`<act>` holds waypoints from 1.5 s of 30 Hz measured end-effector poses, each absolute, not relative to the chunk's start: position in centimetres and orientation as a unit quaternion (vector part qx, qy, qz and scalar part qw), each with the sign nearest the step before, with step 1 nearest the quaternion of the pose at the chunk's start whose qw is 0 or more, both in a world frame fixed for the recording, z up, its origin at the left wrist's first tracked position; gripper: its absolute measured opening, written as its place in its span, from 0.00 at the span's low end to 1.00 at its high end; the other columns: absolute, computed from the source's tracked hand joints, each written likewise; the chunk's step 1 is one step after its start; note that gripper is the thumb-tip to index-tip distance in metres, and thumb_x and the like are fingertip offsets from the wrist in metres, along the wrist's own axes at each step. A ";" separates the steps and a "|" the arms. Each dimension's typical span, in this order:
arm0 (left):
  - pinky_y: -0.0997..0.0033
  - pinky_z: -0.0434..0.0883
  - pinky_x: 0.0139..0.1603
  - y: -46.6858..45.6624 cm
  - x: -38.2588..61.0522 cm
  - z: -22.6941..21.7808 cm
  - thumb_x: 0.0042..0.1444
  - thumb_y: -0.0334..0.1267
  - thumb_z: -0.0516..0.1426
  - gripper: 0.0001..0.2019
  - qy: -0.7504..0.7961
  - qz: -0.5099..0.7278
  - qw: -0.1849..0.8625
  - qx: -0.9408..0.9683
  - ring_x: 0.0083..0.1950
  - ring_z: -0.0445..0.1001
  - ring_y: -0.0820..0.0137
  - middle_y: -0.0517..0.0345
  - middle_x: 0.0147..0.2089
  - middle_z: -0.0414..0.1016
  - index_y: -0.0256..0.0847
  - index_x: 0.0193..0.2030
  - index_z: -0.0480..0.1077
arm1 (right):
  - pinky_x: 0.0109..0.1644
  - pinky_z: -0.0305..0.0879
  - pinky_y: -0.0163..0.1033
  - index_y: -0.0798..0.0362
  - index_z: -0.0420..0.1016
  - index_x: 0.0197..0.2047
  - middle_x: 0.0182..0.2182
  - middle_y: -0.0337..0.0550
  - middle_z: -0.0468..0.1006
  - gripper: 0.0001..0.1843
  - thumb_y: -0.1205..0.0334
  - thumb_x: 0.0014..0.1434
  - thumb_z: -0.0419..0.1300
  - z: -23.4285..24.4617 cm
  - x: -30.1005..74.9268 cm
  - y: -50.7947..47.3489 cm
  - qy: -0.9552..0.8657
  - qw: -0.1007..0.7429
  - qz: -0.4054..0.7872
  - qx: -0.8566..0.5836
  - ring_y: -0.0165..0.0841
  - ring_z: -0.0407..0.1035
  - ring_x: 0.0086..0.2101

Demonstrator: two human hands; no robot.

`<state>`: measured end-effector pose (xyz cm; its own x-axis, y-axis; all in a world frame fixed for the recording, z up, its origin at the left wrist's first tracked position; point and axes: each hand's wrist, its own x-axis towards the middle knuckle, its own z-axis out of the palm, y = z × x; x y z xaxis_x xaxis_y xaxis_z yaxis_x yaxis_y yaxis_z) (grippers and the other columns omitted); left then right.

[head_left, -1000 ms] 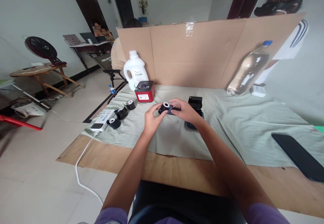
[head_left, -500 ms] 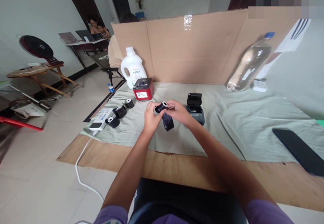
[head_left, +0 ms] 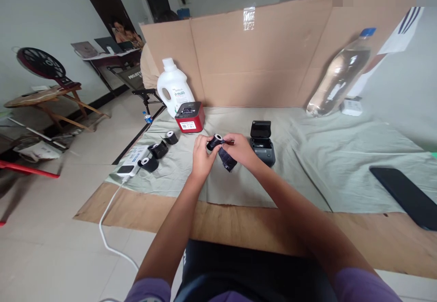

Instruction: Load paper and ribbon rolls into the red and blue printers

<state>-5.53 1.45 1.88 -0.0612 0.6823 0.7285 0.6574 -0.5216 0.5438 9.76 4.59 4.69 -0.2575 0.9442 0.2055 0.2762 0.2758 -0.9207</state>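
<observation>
Both my hands meet over the grey-green cloth (head_left: 307,156) and hold a small black roll with a white core (head_left: 214,141). My left hand (head_left: 200,157) grips the roll from the left. My right hand (head_left: 241,150) pinches its loose black strip (head_left: 227,160), which hangs down between the hands. Just right of my right hand a small black printer (head_left: 261,144) stands with its lid open. Three more black rolls (head_left: 157,151) lie on the cloth to the left.
A red printer (head_left: 190,117) and a white jug (head_left: 173,89) stand at the back left before a cardboard screen (head_left: 273,56). A clear bottle (head_left: 337,80) leans at the right. A black phone (head_left: 404,195) lies at the right, a white power strip (head_left: 134,161) at the left edge.
The black strip has come loose from the roll and hangs between my hands. The open black printer, partly hidden behind my right hand before, shows fully. The view has tilted slightly.
</observation>
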 end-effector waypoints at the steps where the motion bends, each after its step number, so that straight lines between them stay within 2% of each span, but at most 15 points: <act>1: 0.63 0.69 0.50 1.4 -5.5 1.9 0.58 0.41 0.62 0.10 0.482 0.535 0.011 0.693 0.47 0.71 0.63 0.54 0.42 0.71 0.42 0.44 0.69 | 0.39 0.68 0.39 0.53 0.76 0.30 0.28 0.40 0.79 0.05 0.69 0.50 0.59 4.7 9.8 4.6 -0.678 0.420 0.406 -0.446 0.34 0.73 0.30; 8: 0.61 0.69 0.54 1.0 -5.3 2.3 0.65 0.38 0.54 0.09 0.446 0.519 0.016 0.729 0.50 0.74 0.63 0.51 0.46 0.76 0.43 0.48 0.73 | 0.44 0.72 0.42 0.53 0.77 0.34 0.32 0.43 0.81 0.05 0.67 0.51 0.63 4.9 10.4 4.8 -0.652 0.457 0.431 -0.424 0.36 0.75 0.34; 12: 0.60 0.69 0.54 1.0 -5.5 2.4 0.63 0.40 0.57 0.10 0.458 0.513 0.000 0.726 0.49 0.74 0.62 0.53 0.45 0.78 0.44 0.49 0.75 | 0.45 0.72 0.43 0.53 0.78 0.36 0.33 0.43 0.81 0.07 0.66 0.51 0.64 4.8 10.2 4.7 -0.661 0.461 0.416 -0.421 0.35 0.75 0.34; 14: 0.59 0.68 0.57 1.1 -5.7 2.5 0.61 0.42 0.59 0.15 0.472 0.511 -0.002 0.718 0.54 0.73 0.60 0.51 0.49 0.78 0.43 0.53 0.73 | 0.45 0.72 0.42 0.53 0.78 0.37 0.36 0.42 0.81 0.09 0.69 0.51 0.62 4.9 10.2 4.7 -0.679 0.455 0.405 -0.410 0.34 0.75 0.34; 17: 0.60 0.69 0.59 1.3 -6.0 2.5 0.60 0.42 0.61 0.19 0.477 0.489 0.050 0.729 0.57 0.73 0.60 0.50 0.55 0.77 0.42 0.57 0.71 | 0.48 0.72 0.42 0.51 0.78 0.41 0.40 0.41 0.81 0.16 0.74 0.49 0.60 5.1 10.3 4.6 -0.711 0.439 0.389 -0.386 0.34 0.76 0.38; 20: 0.64 0.72 0.53 1.3 -6.1 2.3 0.60 0.41 0.60 0.15 0.484 0.484 0.083 0.724 0.50 0.77 0.63 0.52 0.50 0.79 0.41 0.53 0.73 | 0.49 0.72 0.43 0.51 0.77 0.43 0.39 0.40 0.81 0.17 0.73 0.49 0.60 4.7 10.1 4.6 -0.699 0.437 0.412 -0.388 0.35 0.76 0.40; 23: 0.64 0.72 0.49 1.3 -6.0 2.1 0.59 0.39 0.60 0.10 0.519 0.483 0.030 0.705 0.47 0.76 0.63 0.53 0.45 0.79 0.41 0.46 0.73 | 0.48 0.72 0.43 0.52 0.77 0.40 0.36 0.40 0.82 0.11 0.67 0.52 0.63 3.7 9.4 4.7 -0.679 0.435 0.446 -0.388 0.35 0.76 0.38; 25: 0.63 0.71 0.50 1.3 -6.0 2.1 0.57 0.38 0.61 0.08 0.532 0.464 0.000 0.708 0.48 0.76 0.61 0.52 0.44 0.78 0.41 0.44 0.73 | 0.47 0.72 0.42 0.53 0.76 0.37 0.35 0.41 0.81 0.06 0.65 0.53 0.62 2.9 9.1 5.0 -0.680 0.438 0.440 -0.389 0.35 0.76 0.37; 27: 0.61 0.70 0.53 1.4 -6.0 2.2 0.56 0.37 0.62 0.09 0.516 0.446 0.013 0.731 0.51 0.75 0.60 0.52 0.48 0.78 0.41 0.44 0.72 | 0.47 0.72 0.42 0.53 0.76 0.36 0.34 0.41 0.81 0.06 0.67 0.53 0.60 2.3 9.1 5.3 -0.681 0.443 0.421 -0.403 0.35 0.76 0.38; 30: 0.62 0.69 0.56 1.5 -6.1 2.2 0.57 0.37 0.62 0.10 0.468 0.439 0.079 0.763 0.54 0.75 0.61 0.52 0.54 0.78 0.43 0.46 0.70 | 0.48 0.71 0.41 0.53 0.76 0.40 0.36 0.40 0.81 0.14 0.73 0.50 0.57 2.0 9.5 5.8 -0.683 0.440 0.419 -0.405 0.35 0.75 0.40; 32: 0.63 0.70 0.54 1.5 -6.1 2.1 0.58 0.38 0.61 0.09 0.471 0.438 0.098 0.760 0.52 0.76 0.62 0.53 0.52 0.78 0.43 0.45 0.70 | 0.47 0.71 0.42 0.52 0.76 0.42 0.37 0.40 0.81 0.19 0.75 0.46 0.56 2.2 9.8 5.8 -0.687 0.435 0.425 -0.399 0.35 0.75 0.40; 35: 0.65 0.71 0.51 1.5 -5.8 1.9 0.58 0.35 0.60 0.09 0.497 0.442 0.084 0.742 0.49 0.76 0.64 0.54 0.48 0.79 0.43 0.45 0.70 | 0.47 0.71 0.43 0.52 0.76 0.42 0.37 0.40 0.80 0.18 0.72 0.45 0.59 2.7 9.8 5.6 -0.689 0.431 0.419 -0.404 0.36 0.74 0.40; 40: 0.63 0.70 0.53 1.6 -5.0 1.6 0.57 0.33 0.59 0.10 0.505 0.453 0.013 0.734 0.50 0.74 0.62 0.53 0.46 0.78 0.42 0.47 0.71 | 0.45 0.73 0.46 0.53 0.75 0.45 0.36 0.42 0.80 0.17 0.60 0.50 0.63 2.7 9.5 5.3 -0.639 0.450 0.448 -0.434 0.38 0.75 0.38; 43: 0.63 0.70 0.55 1.9 -4.9 1.2 0.56 0.33 0.61 0.15 0.506 0.451 0.028 0.735 0.52 0.74 0.62 0.52 0.49 0.78 0.42 0.51 0.71 | 0.46 0.74 0.46 0.52 0.75 0.45 0.38 0.43 0.80 0.16 0.62 0.51 0.61 2.1 9.7 5.5 -0.624 0.455 0.475 -0.423 0.38 0.75 0.41; 45: 0.64 0.71 0.56 2.1 -4.9 0.9 0.56 0.33 0.61 0.18 0.500 0.457 0.068 0.733 0.53 0.75 0.62 0.52 0.52 0.77 0.43 0.55 0.71 | 0.48 0.73 0.47 0.51 0.74 0.48 0.40 0.43 0.80 0.19 0.64 0.50 0.61 1.9 9.7 5.6 -0.618 0.449 0.481 -0.430 0.38 0.75 0.42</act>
